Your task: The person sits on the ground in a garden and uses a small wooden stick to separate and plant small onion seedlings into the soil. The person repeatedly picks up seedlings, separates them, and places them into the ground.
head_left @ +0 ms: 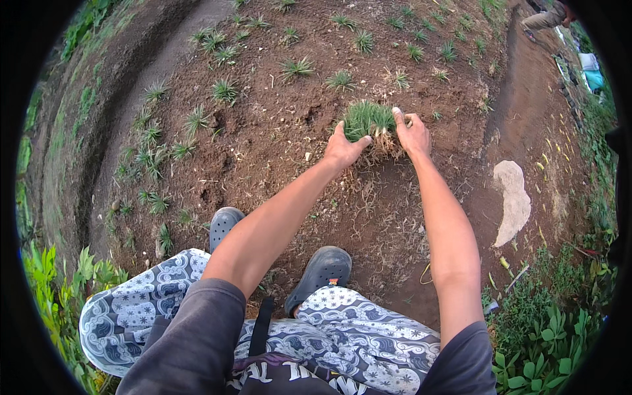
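Observation:
A clump of short green grass-like plants [368,118] with tangled brown roots lies at the soil between my hands. On its left side, my left hand [344,147] rests with thumb and fingers spread around the clump's edge. My right hand [413,132] is at its right side, thumb raised beside the leaves and fingers curled; whether it grips any of the plants is unclear. Small plants of the same look, such as a green tuft [340,80] just beyond the clump, stand scattered over the brown soil bed [276,163].
My feet in dark clogs [323,269] stand on the near soil. A pale patch of powdery material [512,202] lies to the right. Furrows border the bed. Another person's leg [543,20] shows at the upper right, and leafy plants [548,340] grow at the lower right.

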Motion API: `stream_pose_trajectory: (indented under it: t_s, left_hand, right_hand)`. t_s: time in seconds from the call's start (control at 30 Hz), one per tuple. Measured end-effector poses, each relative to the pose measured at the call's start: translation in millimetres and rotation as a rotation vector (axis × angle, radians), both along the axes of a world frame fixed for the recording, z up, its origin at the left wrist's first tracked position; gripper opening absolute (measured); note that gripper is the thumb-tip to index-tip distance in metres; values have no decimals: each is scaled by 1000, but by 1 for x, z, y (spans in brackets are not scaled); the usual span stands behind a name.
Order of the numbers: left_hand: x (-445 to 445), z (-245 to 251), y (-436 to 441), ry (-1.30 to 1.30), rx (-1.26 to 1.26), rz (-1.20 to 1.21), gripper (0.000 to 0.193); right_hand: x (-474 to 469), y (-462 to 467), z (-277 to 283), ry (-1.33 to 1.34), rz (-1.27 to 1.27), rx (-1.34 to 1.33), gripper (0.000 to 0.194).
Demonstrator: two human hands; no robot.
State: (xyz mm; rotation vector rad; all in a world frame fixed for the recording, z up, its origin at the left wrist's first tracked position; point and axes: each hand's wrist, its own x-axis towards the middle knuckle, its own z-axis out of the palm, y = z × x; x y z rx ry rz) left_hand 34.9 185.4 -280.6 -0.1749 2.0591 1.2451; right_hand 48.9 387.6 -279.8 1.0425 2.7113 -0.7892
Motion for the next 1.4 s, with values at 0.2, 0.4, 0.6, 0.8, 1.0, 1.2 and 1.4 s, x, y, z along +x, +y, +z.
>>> stream_pose_trajectory:
  t_s: [0.2, 0.4, 0.6, 0.8, 1.0, 1.2, 1.4]
  left_hand:
    - [-7, 21, -38, 60, 7, 54, 86]
    - [-28, 23, -100, 84, -120, 141, 81]
    - [-14, 19, -163, 213, -496, 21, 75]
    - [-19, 38, -228, 257, -644, -29, 69]
    - [-20, 45, -270, 304, -722, -28, 59]
    - [10, 21, -287, 195, -583, 70, 42]
    - [-8, 1, -286, 208, -475, 21, 41]
  right_hand:
    - [-17, 9, 26, 270, -75, 53, 44]
    - [-12, -18, 21, 645, 489, 253, 21]
    - [-15, -58, -1, 350, 806, 360, 27]
    - [-54, -73, 32, 252, 737, 474, 45]
    - [-81, -117, 58, 445, 689, 340, 29]
    - [-80, -168, 84, 414, 880, 320, 42]
    - [-96, -219, 129, 156, 1110, 644, 47]
